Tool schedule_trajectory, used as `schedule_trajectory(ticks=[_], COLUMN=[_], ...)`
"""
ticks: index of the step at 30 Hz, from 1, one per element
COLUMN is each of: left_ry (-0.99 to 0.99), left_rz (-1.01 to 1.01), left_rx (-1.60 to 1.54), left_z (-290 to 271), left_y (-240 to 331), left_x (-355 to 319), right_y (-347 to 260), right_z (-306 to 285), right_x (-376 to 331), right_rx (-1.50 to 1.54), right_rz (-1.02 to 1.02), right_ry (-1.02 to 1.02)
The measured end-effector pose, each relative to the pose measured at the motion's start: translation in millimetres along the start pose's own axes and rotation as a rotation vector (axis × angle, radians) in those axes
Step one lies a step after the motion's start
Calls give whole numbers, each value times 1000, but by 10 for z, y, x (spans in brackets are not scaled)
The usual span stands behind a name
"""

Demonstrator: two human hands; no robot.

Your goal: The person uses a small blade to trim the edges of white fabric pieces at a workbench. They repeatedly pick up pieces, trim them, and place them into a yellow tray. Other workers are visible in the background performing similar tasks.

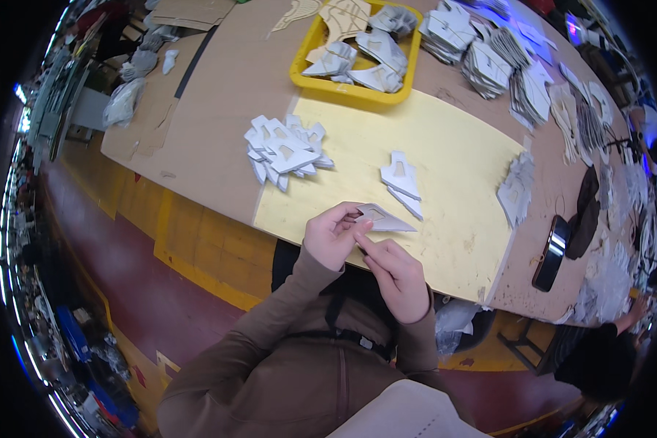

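Over the near edge of the yellow board (445, 248), my left hand (333, 237) pinches a flat white pointed piece (393, 221) with a small cut-out window. Its tip points right. My right hand (399, 276) is closed just below, its fingertips meeting the left fingers at the piece's lower edge. Something small and dark shows by those fingertips; I cannot make out what it is. Beyond the hands lie a few similar white pieces (400, 175), overlapping. A heap of such pieces (285, 150) sits farther left, and another stack (516, 191) at the board's right edge.
A yellow bin (350, 91) with white and tan pieces stands at the far side. Piles of white pieces (489, 66) lie at the far right. A black phone (552, 253) and dark cloth (585, 219) are on the right. Another person's arm (630, 314) reaches in at right.
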State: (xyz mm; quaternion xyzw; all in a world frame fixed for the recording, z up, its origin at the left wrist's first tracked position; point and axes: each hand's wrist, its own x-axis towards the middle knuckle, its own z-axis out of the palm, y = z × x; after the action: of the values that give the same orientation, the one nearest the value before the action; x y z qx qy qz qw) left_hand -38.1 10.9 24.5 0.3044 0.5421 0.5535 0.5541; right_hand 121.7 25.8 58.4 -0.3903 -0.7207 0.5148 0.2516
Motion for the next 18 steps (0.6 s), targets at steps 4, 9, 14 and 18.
schedule_trajectory(ticks=[4,9,14,18], left_ry=[198,430,699,337], left_rz=[194,462,771,753], left_rx=[118,402,1305,1157], left_z=[-381,-1048,-1052,-992], left_y=[81,370,416,322], left_x=[73,471,486,493], right_y=[5,124,223,297], right_z=[-73,-142,-175,-169], right_x=[-71,-82,-101,-109], right_rx=[192,89,110,123], right_rz=[66,65,148,194], right_ry=[36,135,145,155])
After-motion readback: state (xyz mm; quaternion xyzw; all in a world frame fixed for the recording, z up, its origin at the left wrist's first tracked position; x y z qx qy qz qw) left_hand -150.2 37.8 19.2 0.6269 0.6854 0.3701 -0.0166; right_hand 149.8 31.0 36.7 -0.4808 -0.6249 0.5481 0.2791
